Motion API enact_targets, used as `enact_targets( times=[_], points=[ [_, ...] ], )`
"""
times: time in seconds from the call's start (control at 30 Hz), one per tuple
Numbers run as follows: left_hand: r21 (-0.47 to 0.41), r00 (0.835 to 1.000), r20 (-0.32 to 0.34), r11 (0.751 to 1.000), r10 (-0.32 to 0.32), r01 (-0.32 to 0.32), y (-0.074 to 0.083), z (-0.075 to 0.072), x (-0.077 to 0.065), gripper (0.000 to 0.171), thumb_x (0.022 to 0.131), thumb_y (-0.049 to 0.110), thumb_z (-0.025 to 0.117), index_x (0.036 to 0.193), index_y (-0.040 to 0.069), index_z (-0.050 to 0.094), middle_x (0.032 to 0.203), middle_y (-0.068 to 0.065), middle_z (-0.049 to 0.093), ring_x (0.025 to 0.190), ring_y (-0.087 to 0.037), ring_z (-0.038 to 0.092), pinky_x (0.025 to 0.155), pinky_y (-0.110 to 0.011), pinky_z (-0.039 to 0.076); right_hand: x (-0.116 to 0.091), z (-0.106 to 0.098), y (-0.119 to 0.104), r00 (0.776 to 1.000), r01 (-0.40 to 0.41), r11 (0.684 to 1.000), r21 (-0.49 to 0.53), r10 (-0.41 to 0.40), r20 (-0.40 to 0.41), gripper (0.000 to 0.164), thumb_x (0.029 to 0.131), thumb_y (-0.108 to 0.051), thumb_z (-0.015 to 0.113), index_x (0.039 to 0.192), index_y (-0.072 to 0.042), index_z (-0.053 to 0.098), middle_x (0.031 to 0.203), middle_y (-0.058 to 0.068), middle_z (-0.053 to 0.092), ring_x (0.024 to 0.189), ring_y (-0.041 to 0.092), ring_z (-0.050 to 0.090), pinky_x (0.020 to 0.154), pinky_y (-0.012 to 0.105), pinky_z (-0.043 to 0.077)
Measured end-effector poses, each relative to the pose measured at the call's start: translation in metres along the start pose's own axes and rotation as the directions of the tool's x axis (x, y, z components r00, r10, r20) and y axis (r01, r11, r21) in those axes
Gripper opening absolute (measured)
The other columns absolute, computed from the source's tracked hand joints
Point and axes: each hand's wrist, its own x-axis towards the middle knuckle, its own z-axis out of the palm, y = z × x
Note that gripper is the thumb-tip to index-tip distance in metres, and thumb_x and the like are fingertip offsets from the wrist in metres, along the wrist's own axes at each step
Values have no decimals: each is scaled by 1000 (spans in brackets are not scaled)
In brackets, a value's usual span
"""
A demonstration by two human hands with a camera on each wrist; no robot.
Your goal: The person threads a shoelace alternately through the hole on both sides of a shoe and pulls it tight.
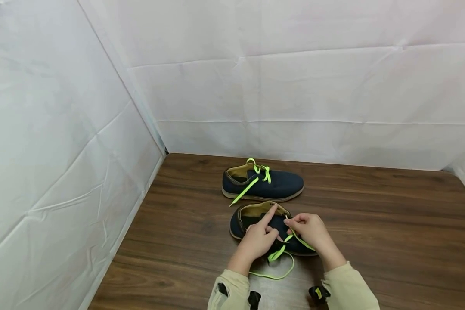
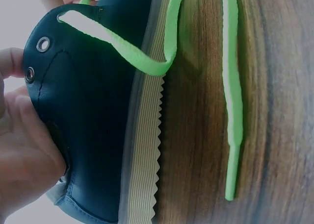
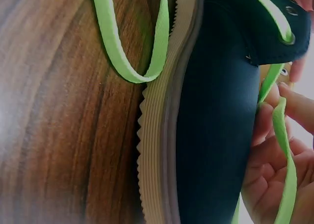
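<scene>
A dark navy shoe (image 1: 236,228) with a tan sole stands close in front of the person, toe to the right. My left hand (image 1: 255,239) reaches over its opening, index finger stretched straight onto the far eyelet flap. Just right of it, my right hand (image 1: 311,228) pinches a neon green shoelace (image 1: 304,244) near its pale tip. That lace runs through an eyelet of the near flap (image 2: 73,42), whose other metal eyelets (image 2: 43,44) hold no lace. From there it hangs over the sole (image 2: 140,160); a free end (image 2: 233,150) lies on the table.
Behind, close by, a matching navy shoe (image 1: 283,183) stands parallel, its green lace (image 1: 248,189) trailing down the side. Both are on a brown wood-grain table (image 1: 391,224). White cloth walls (image 1: 294,86) rise at the back and left.
</scene>
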Motion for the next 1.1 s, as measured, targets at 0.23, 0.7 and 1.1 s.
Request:
enact_targets(
  times=[0.23, 0.7, 1.1],
  points=[
    [-8, 1000, -1, 1000, 4, -4, 1, 0, 0, 65, 89, 17, 45, 146, 39, 22, 75, 16, 65, 112, -28, 50, 92, -45, 35, 1, 5, -4, 997, 7, 997, -81, -12, -71, 27, 91, -27, 60, 83, -2, 68, 67, 3, 67, 50, 15, 42, 48, 26, 30],
    [-98, 1000, -4, 995, -21, 21, -1, -1, 0, 34, 89, 15, 46, 122, 22, 50, 75, 11, 64, 48, -13, 43, 47, -26, 36, 10, -1, -5, 993, -37, 989, 144, 20, 117, 46, 87, -15, 63, 127, 4, 51, 85, 9, 69, 69, 17, 59, 58, 30, 46],
    [-93, 1000, -2, 996, -12, 12, 0, 0, -2, 29, 88, 16, 45, 116, 19, 53, 74, 12, 63, 52, -12, 45, 53, -25, 36, 13, -3, -13, 993, 101, 992, -72, -105, -48, 20, 87, -21, 66, 97, -4, 70, 80, 3, 60, 63, 17, 52, 56, 30, 42]
  ],
)
